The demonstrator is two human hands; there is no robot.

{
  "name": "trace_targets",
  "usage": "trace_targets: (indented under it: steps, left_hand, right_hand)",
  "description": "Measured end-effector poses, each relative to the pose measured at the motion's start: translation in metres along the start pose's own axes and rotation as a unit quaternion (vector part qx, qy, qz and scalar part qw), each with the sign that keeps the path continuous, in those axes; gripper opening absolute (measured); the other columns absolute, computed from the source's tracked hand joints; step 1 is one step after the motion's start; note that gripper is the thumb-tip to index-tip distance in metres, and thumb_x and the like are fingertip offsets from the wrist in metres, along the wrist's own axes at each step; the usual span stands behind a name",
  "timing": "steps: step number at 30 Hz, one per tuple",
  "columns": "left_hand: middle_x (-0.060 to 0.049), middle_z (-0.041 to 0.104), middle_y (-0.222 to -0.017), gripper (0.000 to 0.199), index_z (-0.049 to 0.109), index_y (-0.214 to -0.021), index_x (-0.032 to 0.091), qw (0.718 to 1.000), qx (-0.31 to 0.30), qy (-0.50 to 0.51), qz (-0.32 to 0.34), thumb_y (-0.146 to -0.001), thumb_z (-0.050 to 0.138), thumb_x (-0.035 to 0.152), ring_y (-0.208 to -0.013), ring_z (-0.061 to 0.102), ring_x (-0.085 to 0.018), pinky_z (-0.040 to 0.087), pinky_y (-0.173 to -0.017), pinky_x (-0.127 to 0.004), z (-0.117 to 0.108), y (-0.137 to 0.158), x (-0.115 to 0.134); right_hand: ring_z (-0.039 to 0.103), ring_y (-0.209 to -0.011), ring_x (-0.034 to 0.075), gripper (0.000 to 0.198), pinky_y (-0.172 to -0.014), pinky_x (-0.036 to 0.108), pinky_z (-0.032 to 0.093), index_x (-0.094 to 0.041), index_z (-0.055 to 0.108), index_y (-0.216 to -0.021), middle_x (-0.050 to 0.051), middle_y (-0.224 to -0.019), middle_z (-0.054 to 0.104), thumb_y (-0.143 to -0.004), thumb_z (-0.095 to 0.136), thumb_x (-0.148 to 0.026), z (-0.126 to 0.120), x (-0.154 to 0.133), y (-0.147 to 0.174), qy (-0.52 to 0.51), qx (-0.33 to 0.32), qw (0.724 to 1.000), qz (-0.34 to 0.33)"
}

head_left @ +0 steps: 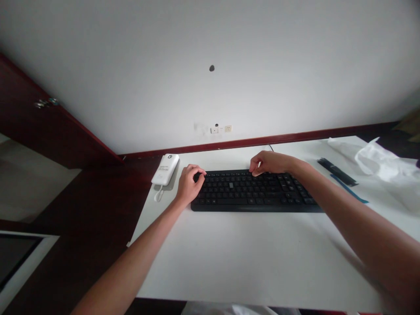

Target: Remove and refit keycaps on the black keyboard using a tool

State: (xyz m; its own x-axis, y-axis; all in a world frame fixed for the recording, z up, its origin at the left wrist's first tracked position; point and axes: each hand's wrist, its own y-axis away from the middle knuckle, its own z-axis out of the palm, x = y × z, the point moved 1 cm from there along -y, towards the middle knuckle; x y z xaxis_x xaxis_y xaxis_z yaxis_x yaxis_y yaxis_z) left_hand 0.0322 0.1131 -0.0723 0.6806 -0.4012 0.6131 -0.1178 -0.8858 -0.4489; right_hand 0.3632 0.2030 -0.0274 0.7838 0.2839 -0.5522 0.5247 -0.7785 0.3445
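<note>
Left hand [190,184] pinches far left corner of black computer keyboard [229,193], right hand [265,162] bunched at its far edge, grip unclear, white tabletop [226,253] stretching nearward.

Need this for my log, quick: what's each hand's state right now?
Left hand: closed on the black keyboard at its far left corner.
Right hand: curled at the keyboard's far edge; whether it grips cannot be told.
</note>
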Motion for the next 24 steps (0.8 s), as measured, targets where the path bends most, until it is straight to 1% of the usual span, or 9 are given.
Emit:
trace_targets:
  steps: [3, 5, 7, 10, 12, 14, 18, 21, 24]
  left_hand:
    - [-0.006, 0.066, -0.105, 0.014, 0.070, -0.095, 0.023, 1.000, -0.001, -0.020, -0.005, -0.092, 0.059, 0.014, -0.107, 0.061, -0.023, 0.051, -0.095, -0.040, 0.001, 0.000, -0.001]
    - [-0.006, 0.066, -0.108, 0.015, 0.069, -0.099, 0.024, 1.000, -0.003, -0.023, -0.014, -0.092, 0.059, 0.015, -0.109, 0.061, -0.024, 0.051, -0.096, -0.040, 0.001, -0.001, -0.003]
    - [-0.007, 0.066, -0.112, 0.017, 0.068, -0.105, 0.024, 1.000, -0.003, -0.019, -0.022, -0.093, 0.059, 0.017, -0.112, 0.061, -0.024, 0.052, -0.097, -0.040, 0.002, -0.001, -0.004]
    - [-0.006, 0.068, -0.116, 0.020, 0.064, -0.115, 0.025, 0.999, -0.019, -0.006, -0.038, -0.095, 0.060, 0.022, -0.114, 0.063, -0.024, 0.051, -0.101, -0.041, 0.003, -0.001, -0.005]
    - [-0.006, 0.070, -0.116, 0.022, 0.063, -0.119, 0.025, 0.998, -0.040, -0.005, -0.053, -0.097, 0.060, 0.026, -0.114, 0.064, -0.024, 0.049, -0.104, -0.043, 0.004, 0.000, -0.004]
    - [-0.005, 0.072, -0.116, 0.021, 0.064, -0.119, 0.026, 0.997, -0.055, -0.012, -0.061, -0.098, 0.060, 0.030, -0.114, 0.064, -0.025, 0.048, -0.106, -0.044, 0.005, 0.000, -0.004]
    - [-0.004, 0.073, -0.117, 0.020, 0.066, -0.115, 0.026, 0.997, -0.058, -0.024, -0.048, -0.101, 0.056, 0.035, -0.115, 0.063, -0.025, 0.048, -0.105, -0.044, 0.006, 0.000, -0.003]
    - [-0.003, 0.073, -0.116, 0.022, 0.067, -0.113, 0.026, 0.997, -0.061, -0.029, -0.042, -0.103, 0.052, 0.039, -0.114, 0.063, -0.025, 0.048, -0.104, -0.043, 0.006, -0.001, -0.003]
    - [-0.003, 0.073, -0.116, 0.022, 0.067, -0.112, 0.026, 0.997, -0.067, -0.031, -0.035, -0.103, 0.051, 0.040, -0.112, 0.063, -0.025, 0.048, -0.103, -0.042, 0.005, -0.001, -0.002]
  right_hand:
    - [0.067, -0.071, 0.019, 0.036, -0.060, 0.027, 0.048, -0.023, 0.079, -0.098, 0.005, -0.089, 0.079, -0.071, 0.076, -0.046, -0.008, -0.001, -0.007, 0.030, -0.065, 0.997, 0.032]
    - [0.066, -0.068, 0.018, 0.038, -0.057, 0.026, 0.047, -0.025, 0.079, -0.101, 0.005, -0.091, 0.079, -0.070, 0.076, -0.046, -0.014, -0.004, -0.011, 0.044, -0.097, 0.993, 0.042]
    - [0.066, -0.067, 0.018, 0.036, -0.056, 0.026, 0.046, -0.025, 0.080, -0.097, 0.004, -0.088, 0.078, -0.069, 0.077, -0.047, -0.019, -0.007, -0.016, 0.055, -0.123, 0.990, 0.040]
    - [0.063, -0.063, 0.017, 0.035, -0.053, 0.026, 0.045, -0.024, 0.080, -0.090, 0.003, -0.076, 0.075, -0.067, 0.079, -0.051, -0.022, -0.009, -0.022, 0.067, -0.154, 0.985, 0.038]
    - [0.063, -0.062, 0.018, 0.036, -0.053, 0.026, 0.044, -0.024, 0.080, -0.088, 0.003, -0.073, 0.074, -0.066, 0.080, -0.052, -0.022, -0.009, -0.025, 0.068, -0.159, 0.984, 0.038]
    - [0.064, -0.064, 0.019, 0.034, -0.057, 0.028, 0.046, -0.023, 0.079, -0.087, 0.003, -0.075, 0.074, -0.067, 0.080, -0.050, -0.021, -0.008, -0.026, 0.075, -0.156, 0.984, 0.037]
    - [0.070, -0.078, 0.023, 0.029, -0.069, 0.031, 0.050, -0.023, 0.079, -0.088, 0.004, -0.085, 0.078, -0.069, 0.079, -0.045, -0.017, -0.003, -0.025, 0.094, -0.129, 0.987, 0.031]
    - [0.072, -0.085, 0.025, 0.029, -0.071, 0.031, 0.051, -0.024, 0.079, -0.091, 0.004, -0.093, 0.079, -0.071, 0.078, -0.045, -0.015, 0.003, -0.022, 0.071, -0.118, 0.990, 0.023]
    - [0.072, -0.087, 0.027, 0.028, -0.071, 0.031, 0.051, -0.024, 0.079, -0.092, 0.005, -0.094, 0.080, -0.073, 0.077, -0.044, -0.014, 0.005, -0.020, 0.056, -0.115, 0.992, 0.007]
